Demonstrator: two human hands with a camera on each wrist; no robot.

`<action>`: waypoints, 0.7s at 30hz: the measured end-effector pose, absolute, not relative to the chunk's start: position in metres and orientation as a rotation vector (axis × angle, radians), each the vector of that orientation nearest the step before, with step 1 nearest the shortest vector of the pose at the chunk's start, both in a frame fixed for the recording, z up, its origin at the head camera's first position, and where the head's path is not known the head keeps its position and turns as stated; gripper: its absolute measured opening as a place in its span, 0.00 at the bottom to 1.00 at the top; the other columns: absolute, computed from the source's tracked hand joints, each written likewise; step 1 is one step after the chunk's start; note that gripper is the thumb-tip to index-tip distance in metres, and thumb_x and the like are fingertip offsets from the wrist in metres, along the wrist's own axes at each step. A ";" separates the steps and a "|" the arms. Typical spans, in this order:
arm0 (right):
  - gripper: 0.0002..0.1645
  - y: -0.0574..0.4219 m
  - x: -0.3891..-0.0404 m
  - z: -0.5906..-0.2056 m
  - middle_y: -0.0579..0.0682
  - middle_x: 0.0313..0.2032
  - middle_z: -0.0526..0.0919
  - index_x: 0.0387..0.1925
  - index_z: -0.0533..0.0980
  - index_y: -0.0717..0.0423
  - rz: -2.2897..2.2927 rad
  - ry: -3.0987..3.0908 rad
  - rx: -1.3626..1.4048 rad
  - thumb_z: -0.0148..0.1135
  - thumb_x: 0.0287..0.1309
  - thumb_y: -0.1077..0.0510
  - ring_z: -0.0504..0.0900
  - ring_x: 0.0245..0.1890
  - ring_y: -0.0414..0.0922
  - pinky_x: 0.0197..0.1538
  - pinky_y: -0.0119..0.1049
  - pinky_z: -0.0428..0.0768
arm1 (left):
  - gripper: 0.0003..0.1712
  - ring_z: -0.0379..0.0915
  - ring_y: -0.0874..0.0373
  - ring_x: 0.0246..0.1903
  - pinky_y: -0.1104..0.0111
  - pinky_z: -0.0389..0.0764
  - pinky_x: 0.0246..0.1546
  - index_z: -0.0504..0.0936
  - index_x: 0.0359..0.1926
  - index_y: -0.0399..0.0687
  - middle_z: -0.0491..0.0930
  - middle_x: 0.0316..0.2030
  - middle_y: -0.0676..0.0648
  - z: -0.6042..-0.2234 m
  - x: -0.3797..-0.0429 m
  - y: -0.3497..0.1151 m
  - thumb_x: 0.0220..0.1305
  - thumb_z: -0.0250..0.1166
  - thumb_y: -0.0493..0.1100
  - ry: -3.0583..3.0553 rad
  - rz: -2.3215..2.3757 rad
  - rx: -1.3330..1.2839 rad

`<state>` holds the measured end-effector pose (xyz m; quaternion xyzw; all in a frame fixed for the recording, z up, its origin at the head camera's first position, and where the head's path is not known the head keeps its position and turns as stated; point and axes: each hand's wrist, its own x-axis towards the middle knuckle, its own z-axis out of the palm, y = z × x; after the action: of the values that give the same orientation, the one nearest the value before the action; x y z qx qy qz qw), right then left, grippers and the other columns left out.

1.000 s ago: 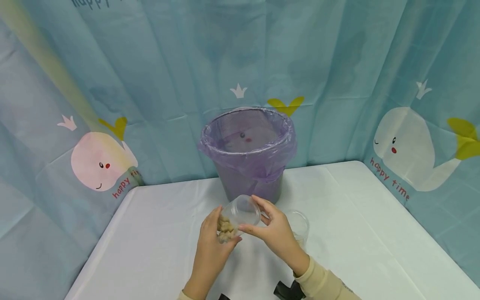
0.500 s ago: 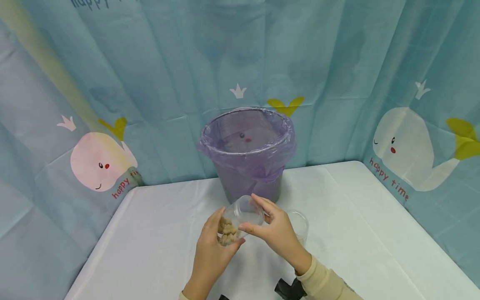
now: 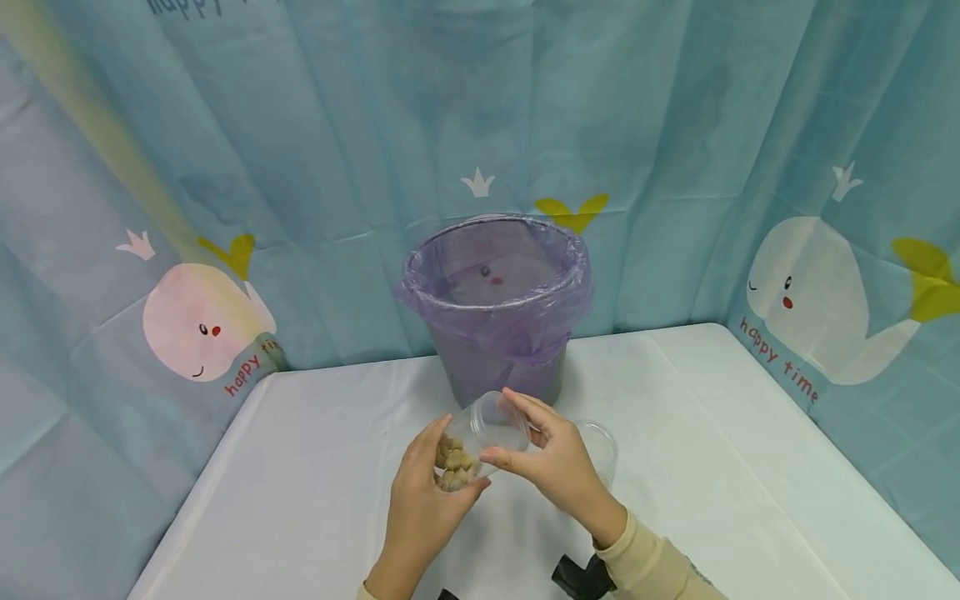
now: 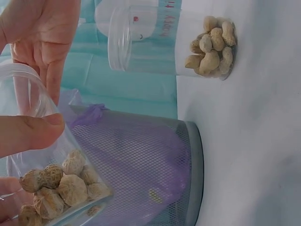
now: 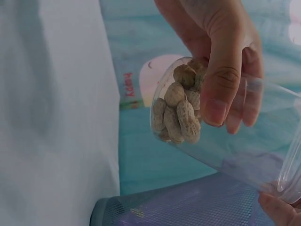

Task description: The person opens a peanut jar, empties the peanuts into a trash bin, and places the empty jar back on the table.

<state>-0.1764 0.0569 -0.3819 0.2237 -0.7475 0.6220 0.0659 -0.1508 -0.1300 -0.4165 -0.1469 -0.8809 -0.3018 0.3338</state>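
Along the tilted jar [image 3: 495, 423], I am observing left hand [image 3: 423, 498] gripping the end holding peanuts [image 3: 454, 463], right hand [image 3: 558, 461] gripping near the rim [image 5: 288, 165].

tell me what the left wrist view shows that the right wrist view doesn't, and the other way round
Only the left wrist view shows the second jar, upright on the tabletop with peanuts at its bottom.

Only the right wrist view shows the pink whale print, partly behind the held jar.

Both show that held jar, tilted, with peanuts gathered toward its base, parts of the left hand and right hand, the mesh bin with its purple liner, the tabletop, and the curtain.
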 end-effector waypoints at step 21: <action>0.50 0.066 -0.179 -0.377 0.53 0.71 0.68 0.73 0.63 0.55 1.962 -2.300 0.720 0.77 0.51 0.53 0.67 0.72 0.53 0.68 0.48 0.73 | 0.55 0.76 0.54 0.46 0.66 0.86 0.38 0.69 0.67 0.38 0.76 0.60 0.39 -0.414 -0.150 -0.132 0.34 0.86 0.38 -2.319 -0.802 -0.406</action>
<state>-0.1787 0.0659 -0.3773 0.2315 -0.7401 0.6312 0.0169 -0.1501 -0.1316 -0.4145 -0.1547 -0.8830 -0.3054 0.3212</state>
